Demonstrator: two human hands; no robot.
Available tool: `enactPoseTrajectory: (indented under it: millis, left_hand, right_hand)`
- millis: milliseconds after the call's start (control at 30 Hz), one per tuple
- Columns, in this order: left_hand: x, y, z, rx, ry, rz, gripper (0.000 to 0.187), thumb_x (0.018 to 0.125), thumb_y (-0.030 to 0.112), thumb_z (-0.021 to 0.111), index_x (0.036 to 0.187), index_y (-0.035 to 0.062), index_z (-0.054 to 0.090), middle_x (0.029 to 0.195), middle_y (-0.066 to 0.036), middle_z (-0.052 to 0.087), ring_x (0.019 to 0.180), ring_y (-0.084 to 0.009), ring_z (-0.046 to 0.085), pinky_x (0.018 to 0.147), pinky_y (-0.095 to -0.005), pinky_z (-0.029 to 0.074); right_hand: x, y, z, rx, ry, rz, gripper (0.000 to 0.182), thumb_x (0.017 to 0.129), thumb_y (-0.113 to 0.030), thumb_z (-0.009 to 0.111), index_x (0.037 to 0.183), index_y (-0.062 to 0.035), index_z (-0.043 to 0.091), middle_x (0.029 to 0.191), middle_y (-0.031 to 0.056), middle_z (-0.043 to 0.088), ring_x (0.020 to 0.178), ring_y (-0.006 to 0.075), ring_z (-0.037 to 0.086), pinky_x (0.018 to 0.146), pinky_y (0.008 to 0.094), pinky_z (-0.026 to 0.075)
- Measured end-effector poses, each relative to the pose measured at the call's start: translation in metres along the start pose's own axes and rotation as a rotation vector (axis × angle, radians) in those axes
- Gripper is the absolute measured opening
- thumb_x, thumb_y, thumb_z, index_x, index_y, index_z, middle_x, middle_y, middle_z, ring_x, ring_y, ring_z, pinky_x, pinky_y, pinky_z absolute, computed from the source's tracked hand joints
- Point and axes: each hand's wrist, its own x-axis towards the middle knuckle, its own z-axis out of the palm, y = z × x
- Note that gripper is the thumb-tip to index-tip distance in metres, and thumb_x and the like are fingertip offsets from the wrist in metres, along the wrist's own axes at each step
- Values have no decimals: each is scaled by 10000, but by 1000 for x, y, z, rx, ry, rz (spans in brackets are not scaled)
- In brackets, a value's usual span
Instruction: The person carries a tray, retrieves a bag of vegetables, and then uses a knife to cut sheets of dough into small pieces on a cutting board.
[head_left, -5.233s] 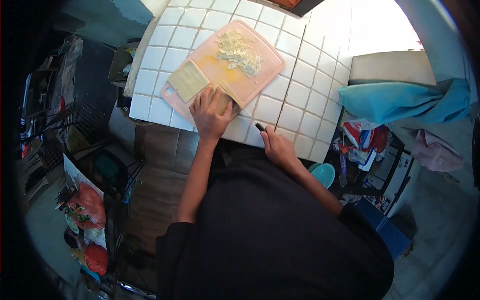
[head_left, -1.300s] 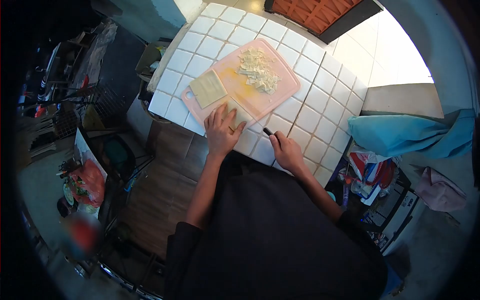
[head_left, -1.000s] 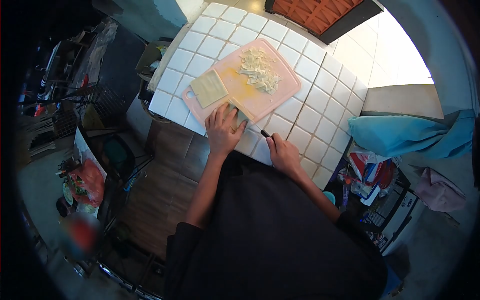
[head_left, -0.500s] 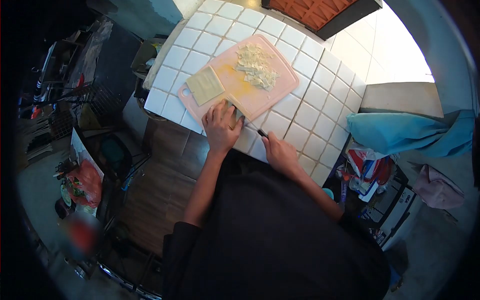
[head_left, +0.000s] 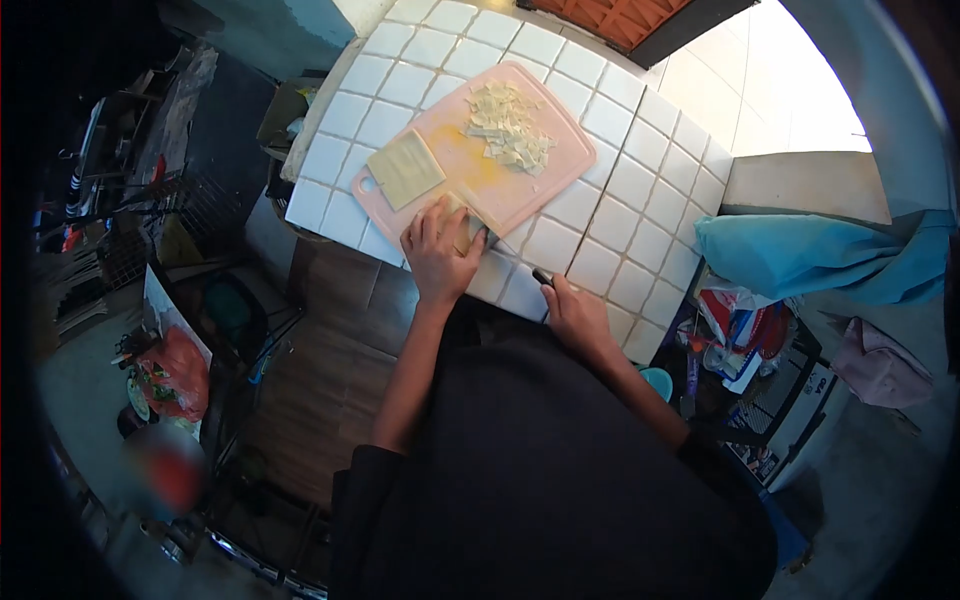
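My left hand (head_left: 440,250) bends its fingers over a stack of pale yellow dough sheets (head_left: 470,214) at the near edge of a pink cutting board (head_left: 545,190), holding it down. In my right hand (head_left: 578,318) is the black handle of a knife (head_left: 542,276). Its blade reaches toward the stack beside my left fingertips and is partly hard to make out. Another square stack of dough sheets (head_left: 406,170) lies on the board's left side. Toward the far side sits a pile of cut dough pieces (head_left: 508,125).
The board rests on a white tiled counter (head_left: 630,235). Blue cloth (head_left: 800,255) hangs at the right, above a cluttered rack (head_left: 740,340). A red plastic bag (head_left: 180,370) lies on a surface at the lower left. An orange crate (head_left: 625,20) stands beyond the counter.
My right hand and the knife have shifted right and slightly toward my body, drawing back from the stack. My left hand stays on the dough sheets. The whole view has moved a little.
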Motion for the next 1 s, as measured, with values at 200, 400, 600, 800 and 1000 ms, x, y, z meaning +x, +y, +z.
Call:
enactPoseTrajectory:
  millis: [200,400,600,800,1000]
  left_hand:
    - [1,-2,0,-3,-3,13,439,797,370,774,1154,125,701,1339,-76,588,1258,-288,505,1044,-471,364]
    - [9,-1,-1,-65,-36,-26,365,846,270,721,1170,104,693,1319,-82,591,1235,-294,512,1031,-445,382]
    - [47,-4,-1,-85,-108,153,293,874,150,674,1159,87,702,1212,-78,614,1156,-284,550,980,-423,421]
    - [50,-4,7,-149,-89,108,204,822,197,750,994,89,748,1025,-36,615,1017,-254,577,886,-406,443]
    - [45,2,11,-147,40,92,154,813,215,778,902,95,738,911,-23,602,924,-246,565,828,-400,434]
  right_hand:
    - [-3,11,-1,-47,37,-40,334,1054,-369,439,994,-55,534,751,240,663,751,459,652,682,594,465]
    - [-4,27,-20,-106,36,-16,345,1050,-372,449,955,-50,531,717,215,652,708,450,643,651,579,460]
    - [10,36,-36,-208,132,-22,363,1040,-397,466,938,-56,537,704,205,646,694,429,648,636,558,461]
    - [28,41,-36,-136,159,-33,366,1036,-396,480,935,-51,549,719,207,650,732,420,653,650,548,464]
    - [32,28,-23,37,165,1,371,1039,-390,480,939,-44,568,726,212,649,747,431,647,670,560,462]
